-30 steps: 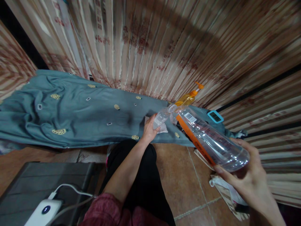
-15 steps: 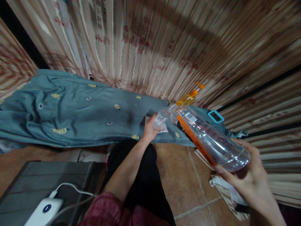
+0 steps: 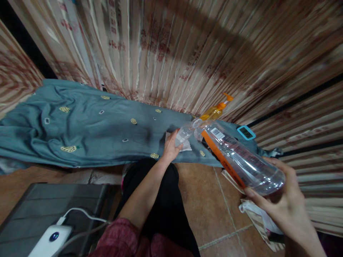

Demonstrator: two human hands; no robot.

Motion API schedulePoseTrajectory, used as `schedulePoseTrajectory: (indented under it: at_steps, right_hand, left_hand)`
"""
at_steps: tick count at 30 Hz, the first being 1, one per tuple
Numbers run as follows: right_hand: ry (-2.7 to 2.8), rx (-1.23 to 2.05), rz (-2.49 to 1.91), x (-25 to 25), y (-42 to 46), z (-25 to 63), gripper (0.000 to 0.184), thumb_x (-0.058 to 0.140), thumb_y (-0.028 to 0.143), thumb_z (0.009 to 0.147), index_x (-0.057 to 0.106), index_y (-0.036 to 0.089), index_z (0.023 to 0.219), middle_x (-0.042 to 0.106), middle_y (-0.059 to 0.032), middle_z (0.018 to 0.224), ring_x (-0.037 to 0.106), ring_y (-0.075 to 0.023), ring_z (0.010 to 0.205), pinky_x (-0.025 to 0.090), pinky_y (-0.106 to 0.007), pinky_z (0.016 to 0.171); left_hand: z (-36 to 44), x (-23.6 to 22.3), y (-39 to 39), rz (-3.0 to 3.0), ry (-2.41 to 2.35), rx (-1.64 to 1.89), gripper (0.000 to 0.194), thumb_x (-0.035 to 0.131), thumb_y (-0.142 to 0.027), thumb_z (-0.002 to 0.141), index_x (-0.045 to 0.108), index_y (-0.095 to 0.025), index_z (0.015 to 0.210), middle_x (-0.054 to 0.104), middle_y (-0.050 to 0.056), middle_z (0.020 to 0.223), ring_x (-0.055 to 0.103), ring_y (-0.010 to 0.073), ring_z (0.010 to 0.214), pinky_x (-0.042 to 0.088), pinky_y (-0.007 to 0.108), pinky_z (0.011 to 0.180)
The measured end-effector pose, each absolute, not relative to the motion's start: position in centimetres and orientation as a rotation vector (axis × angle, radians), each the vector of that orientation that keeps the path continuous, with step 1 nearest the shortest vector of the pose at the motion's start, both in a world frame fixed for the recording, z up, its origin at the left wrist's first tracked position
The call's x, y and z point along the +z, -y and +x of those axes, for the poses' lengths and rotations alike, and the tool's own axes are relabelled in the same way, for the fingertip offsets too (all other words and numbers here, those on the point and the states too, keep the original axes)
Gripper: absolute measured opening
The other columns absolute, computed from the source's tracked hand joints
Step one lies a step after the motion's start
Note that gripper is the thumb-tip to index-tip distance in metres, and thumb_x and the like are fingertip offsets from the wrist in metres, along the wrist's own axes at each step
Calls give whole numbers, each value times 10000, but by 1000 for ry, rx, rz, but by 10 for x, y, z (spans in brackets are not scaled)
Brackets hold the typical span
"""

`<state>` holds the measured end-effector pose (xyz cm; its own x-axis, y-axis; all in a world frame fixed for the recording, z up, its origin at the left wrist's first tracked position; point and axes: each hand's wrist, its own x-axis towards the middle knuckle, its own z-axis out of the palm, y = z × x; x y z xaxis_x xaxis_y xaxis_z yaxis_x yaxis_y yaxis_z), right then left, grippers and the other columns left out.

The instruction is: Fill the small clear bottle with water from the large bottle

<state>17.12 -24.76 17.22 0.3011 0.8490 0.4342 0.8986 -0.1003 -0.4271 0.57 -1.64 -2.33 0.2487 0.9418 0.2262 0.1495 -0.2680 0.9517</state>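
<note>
My left hand [image 3: 172,145] is closed around a small clear plastic bottle [image 3: 187,130], which stands over a pale tissue [image 3: 185,146] on the cloth. In my right hand [image 3: 284,200] is a large clear plastic bottle [image 3: 241,157] with an orange and black label, gripped near its base. This big bottle is tilted, its neck lower and pointing left to the mouth of the small one. The two mouths are close together; whether they touch I cannot tell. Just behind them stands a pump bottle [image 3: 214,112] of yellow liquid with an orange pump.
A teal cloth [image 3: 112,125] with pineapple prints covers the low surface. At its right end is a blue-framed digital timer [image 3: 245,132]. Pleated curtains [image 3: 160,53] hang behind. A white power bank [image 3: 50,239] with a cable lies on a grey stool [image 3: 29,214]. A bag [image 3: 264,221] sits on the tiled floor.
</note>
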Motion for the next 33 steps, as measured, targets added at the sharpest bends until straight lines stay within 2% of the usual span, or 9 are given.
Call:
schedulePoseTrajectory:
  at_steps: [6,13,18,24,29,33]
  right_hand:
    - [1558,-106,-1933,172,248,171,789,815,622,691,525,265,1332,633,-64,1183,673,-254,988,584,-338,791]
    - [1525,-70,-1927,170,248,172,799,826,609,680,521,275,1339,632,-64,1204,671,-260,1004,584,-340,785]
    - [1560,-108,-1928,171,248,171,770,805,617,705,525,270,1333,644,-68,1186,685,-257,981,594,-333,773]
    - [1505,-72,-1951,171,247,172,789,822,618,676,531,273,1322,643,-72,1193,686,-267,995,602,-350,792]
    - [1460,11,-1938,167,249,175,822,853,585,650,518,288,1339,633,-63,1226,687,-253,1011,602,-333,806]
    - [1450,24,-1938,166,250,177,819,858,578,650,521,290,1338,636,-65,1237,690,-251,1025,602,-329,825]
  left_hand:
    - [5,-25,16,1618,-1020,1132,793,765,-96,726,527,-235,1470,620,80,1478,561,298,1389,411,458,1234]
    - [4,-18,17,1618,-1021,1110,799,795,-118,710,533,-200,1461,618,102,1478,565,303,1384,415,440,1229]
    - [2,-13,20,1607,-1014,1107,749,824,-255,745,540,-216,1437,656,82,1427,603,298,1335,463,435,1178]
    - [-2,-6,24,1604,-1004,1110,616,722,-433,865,557,-212,1417,661,83,1424,600,293,1342,462,430,1173]
    - [-4,-1,25,1564,-1008,1072,508,581,-443,958,568,-222,1415,647,63,1449,556,269,1396,408,410,1221]
    - [-5,-1,25,1567,-999,1057,518,557,-453,966,560,-222,1429,645,65,1453,549,276,1405,404,424,1228]
